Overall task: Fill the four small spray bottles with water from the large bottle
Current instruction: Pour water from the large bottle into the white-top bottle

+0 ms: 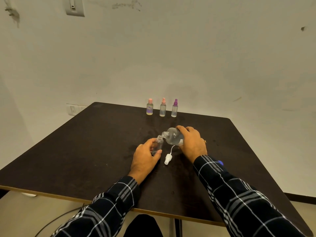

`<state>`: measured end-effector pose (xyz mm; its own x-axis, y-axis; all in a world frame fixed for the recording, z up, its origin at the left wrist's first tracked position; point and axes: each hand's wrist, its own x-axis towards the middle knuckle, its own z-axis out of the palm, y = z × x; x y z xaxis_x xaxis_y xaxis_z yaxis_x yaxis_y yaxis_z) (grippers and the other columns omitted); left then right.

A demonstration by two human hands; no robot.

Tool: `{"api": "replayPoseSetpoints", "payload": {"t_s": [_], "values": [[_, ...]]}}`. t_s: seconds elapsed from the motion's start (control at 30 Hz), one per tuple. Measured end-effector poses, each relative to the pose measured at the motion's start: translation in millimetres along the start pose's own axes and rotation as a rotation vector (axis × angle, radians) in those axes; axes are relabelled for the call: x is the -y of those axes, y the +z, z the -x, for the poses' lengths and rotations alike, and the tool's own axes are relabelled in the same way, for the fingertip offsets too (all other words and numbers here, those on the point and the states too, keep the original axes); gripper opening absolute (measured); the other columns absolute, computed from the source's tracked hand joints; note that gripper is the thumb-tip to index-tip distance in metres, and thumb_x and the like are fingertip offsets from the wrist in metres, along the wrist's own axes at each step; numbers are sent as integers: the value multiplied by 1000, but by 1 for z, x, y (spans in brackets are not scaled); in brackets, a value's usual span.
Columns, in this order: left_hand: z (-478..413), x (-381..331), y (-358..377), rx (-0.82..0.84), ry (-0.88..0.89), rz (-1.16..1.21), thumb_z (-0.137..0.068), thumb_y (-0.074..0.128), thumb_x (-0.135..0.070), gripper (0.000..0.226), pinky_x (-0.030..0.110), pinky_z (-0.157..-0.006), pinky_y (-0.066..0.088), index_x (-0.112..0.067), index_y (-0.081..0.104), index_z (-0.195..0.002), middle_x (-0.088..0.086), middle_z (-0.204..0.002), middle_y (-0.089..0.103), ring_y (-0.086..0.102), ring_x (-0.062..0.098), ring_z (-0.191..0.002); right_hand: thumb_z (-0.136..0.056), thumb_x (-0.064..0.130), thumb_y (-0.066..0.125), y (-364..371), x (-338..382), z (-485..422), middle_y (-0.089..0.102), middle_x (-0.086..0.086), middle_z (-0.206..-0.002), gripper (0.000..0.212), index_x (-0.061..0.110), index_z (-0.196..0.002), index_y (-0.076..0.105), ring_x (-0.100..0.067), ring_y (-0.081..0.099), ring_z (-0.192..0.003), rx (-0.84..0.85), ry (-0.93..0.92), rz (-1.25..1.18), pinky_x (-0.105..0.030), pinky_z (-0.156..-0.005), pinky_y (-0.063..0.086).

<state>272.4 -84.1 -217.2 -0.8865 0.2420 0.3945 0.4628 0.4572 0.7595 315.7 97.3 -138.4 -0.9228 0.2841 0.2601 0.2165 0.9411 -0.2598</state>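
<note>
Dark and wide, the table (85, 151) sits against a plain wall, with three capped small bottles (162, 107) in a row at the back; the left hand (145, 156) is wrapped around the open small spray bottle (158, 145) and the right hand (192, 142) is clamped on the tipped large bottle (172, 135). The two mouths almost touch, between the hands, near the middle of the table; the white spray top (168, 158) lies just beside them. To pour well, the person should probably tip slowly, keep the small bottle straight and still, and stop before it spills.

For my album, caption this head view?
Right hand tips large bottle over small bottle held by left hand.
</note>
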Motion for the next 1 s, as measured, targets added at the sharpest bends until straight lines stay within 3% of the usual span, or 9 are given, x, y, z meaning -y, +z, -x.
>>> {"api": "replayPoseSetpoints", "payload": {"t_s": [0.4, 1.0], "values": [[-1, 1, 2, -14, -12, 7, -86, 77, -30, 45, 32, -92, 57, -35, 61, -128, -18, -105, 72, 63, 2, -99, -90, 21, 70, -15, 5, -1, 43, -4, -141, 67, 37, -146, 36, -27, 36, -136, -28, -63, 102, -61, -112, 32], [0, 2, 2, -5, -10, 10, -86, 77, -31, 46, 32, -92, 58, -37, 61, -128, -16, -106, 71, 65, 4, -100, -90, 16, 69, -27, 10, 2, 38, -6, -146, 70, 38, -147, 35, -29, 30, -141, -42, -92, 179, -60, -113, 30]]}}
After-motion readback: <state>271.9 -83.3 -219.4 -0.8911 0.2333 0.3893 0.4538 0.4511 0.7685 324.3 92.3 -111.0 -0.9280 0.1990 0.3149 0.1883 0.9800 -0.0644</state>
